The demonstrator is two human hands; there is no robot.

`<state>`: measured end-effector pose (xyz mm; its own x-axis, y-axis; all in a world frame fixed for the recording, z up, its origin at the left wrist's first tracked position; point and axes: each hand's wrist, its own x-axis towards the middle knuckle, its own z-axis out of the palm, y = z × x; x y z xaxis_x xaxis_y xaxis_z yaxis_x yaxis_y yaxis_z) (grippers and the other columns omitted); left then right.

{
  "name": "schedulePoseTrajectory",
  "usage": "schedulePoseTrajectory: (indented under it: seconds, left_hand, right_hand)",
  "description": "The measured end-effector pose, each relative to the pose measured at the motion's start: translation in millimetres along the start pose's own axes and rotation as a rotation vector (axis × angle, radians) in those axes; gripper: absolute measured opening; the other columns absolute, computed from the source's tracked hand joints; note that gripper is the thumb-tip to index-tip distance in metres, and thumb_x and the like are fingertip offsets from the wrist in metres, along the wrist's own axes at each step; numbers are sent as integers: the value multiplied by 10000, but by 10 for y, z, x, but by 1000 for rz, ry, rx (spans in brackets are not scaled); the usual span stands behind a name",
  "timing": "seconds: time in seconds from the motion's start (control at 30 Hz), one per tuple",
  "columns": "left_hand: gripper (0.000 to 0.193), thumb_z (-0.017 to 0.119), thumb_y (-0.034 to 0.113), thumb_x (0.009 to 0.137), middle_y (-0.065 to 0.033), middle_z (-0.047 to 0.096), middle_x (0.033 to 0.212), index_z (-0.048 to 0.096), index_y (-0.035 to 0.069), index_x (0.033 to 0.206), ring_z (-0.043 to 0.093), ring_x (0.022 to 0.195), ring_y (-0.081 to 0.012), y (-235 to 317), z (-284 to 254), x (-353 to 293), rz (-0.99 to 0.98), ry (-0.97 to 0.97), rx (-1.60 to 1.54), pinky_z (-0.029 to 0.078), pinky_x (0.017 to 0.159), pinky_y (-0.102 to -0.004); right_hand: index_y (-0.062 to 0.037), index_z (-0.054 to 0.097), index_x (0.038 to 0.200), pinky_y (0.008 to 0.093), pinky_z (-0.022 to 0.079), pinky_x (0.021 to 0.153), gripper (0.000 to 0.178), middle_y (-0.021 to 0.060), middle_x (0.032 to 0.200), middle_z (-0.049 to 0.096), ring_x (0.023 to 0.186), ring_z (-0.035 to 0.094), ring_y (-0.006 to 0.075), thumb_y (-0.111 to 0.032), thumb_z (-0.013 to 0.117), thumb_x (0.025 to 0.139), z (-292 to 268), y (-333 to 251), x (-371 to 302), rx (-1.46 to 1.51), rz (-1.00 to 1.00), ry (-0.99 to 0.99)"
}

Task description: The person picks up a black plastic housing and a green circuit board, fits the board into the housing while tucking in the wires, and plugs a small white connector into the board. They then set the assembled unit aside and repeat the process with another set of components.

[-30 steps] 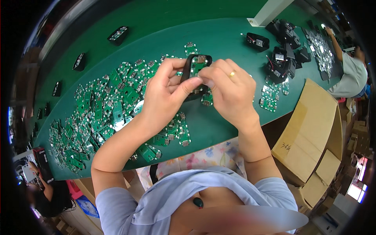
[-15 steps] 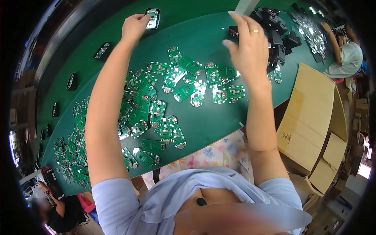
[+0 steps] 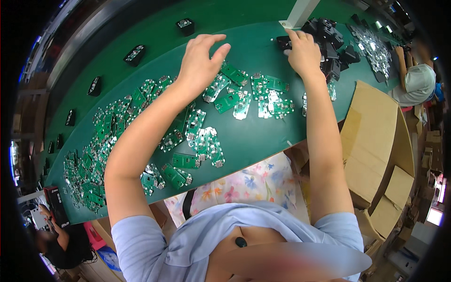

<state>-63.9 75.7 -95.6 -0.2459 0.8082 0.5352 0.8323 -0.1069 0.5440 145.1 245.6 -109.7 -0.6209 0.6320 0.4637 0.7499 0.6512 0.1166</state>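
Observation:
My left hand (image 3: 202, 61) hovers over the far edge of the board pile, its thumb and fingers apart and holding nothing. At the far right of the table my right hand (image 3: 304, 52) has fingertips and thumb around the end of a black plastic housing (image 3: 283, 43). Beside that hand lies a heap of similar black housings (image 3: 331, 44). Several green circuit boards (image 3: 227, 103) lie loose on the green table between my arms. A larger pile of circuit boards (image 3: 112, 122) spreads leftward, partly hidden by my left forearm.
Beyond the table edge, black housings with boards in them (image 3: 185, 26) stand in a spaced row on a green strip. A white post (image 3: 300, 14) rises beside the housing heap. An open cardboard box (image 3: 369, 141) stands right of me. Other people sit at both sides.
My left hand has come away from the housing on the strip, moving right and nearer. My right hand has closed in on the black housing. Housings on the strip have shifted rightward.

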Motion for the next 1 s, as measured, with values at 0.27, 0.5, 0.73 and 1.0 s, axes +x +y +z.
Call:
schedulePoseTrajectory:
  seconds: [0.27, 0.5, 0.73, 1.0]
  left_hand:
    - [556, 503, 296, 953, -147, 467, 1319, 321, -18, 1375, 515, 1120, -191, 518, -159, -679, -423, -121, -724, 419, 961, -317]
    - [446, 449, 133, 946, -99, 526, 1222, 351, 15, 1364, 526, 1089, -166, 526, -524, -927, -537, -173, -816, 433, 928, -307]
    - [391, 576, 86, 863, -147, 639, 978, 392, -44, 1183, 634, 879, -201, 742, -600, -1027, -436, -175, -474, 504, 763, -320]
    - [326, 470, 312, 962, -99, 635, 899, 529, 15, 1084, 639, 820, -157, 492, -720, -1142, -739, 29, -1020, 520, 720, -264]
  right_hand:
    - [-93, 462, 1265, 394, 439, 769, 724, 105, 969, 547, 921, 516, 283, -221, 783, 629, -733, -1009, -414, 778, -37, 120]
    - [-86, 419, 1321, 376, 412, 867, 717, 103, 1097, 553, 1009, 520, 262, -123, 736, 678, -1052, -1389, -718, 1141, -250, -50]
    - [-70, 691, 884, 334, 429, 853, 138, 80, 1015, 626, 965, 552, 235, -123, 683, 757, -1032, -1514, -756, 1390, -230, -11]
    - [-87, 686, 905, 331, 458, 768, 161, 59, 948, 657, 906, 582, 205, -134, 690, 750, -1037, -1550, -771, 1119, -427, 206]
